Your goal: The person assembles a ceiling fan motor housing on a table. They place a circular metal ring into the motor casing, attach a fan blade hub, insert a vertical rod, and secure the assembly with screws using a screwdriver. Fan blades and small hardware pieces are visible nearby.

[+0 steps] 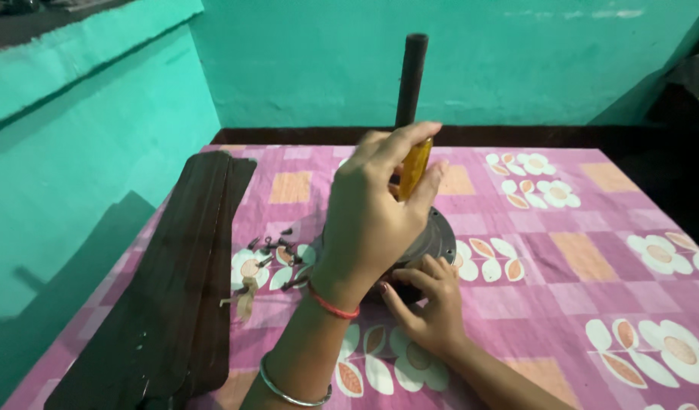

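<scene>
Amber screwdriver handle (414, 167) pinched upright in left hand (372, 220); right hand (433, 304) fingers curled against dark motor housing (437, 239). Keep driver vertical, press down, brace housing firm on desk (592, 258).

— What colours lie on the tabletop (562, 250)?

— Its cloth is pink and magenta check, with pale orange squares and white flowers that have orange centres.

— And the screwdriver handle (414, 168)?

— Translucent amber-yellow, in the left hand (376, 209). That wrist wears a red thread (332, 306) (a silvery bangle (288, 391) sits further down the arm).

— The rest?

— The motor housing (433, 239) is dark grey, its rod (411, 80) near black; the blades (175, 288) are dark brown, the small screws (277, 250) dark too. The wall (326, 68) is bright turquoise — with a dark band along its foot.
</scene>
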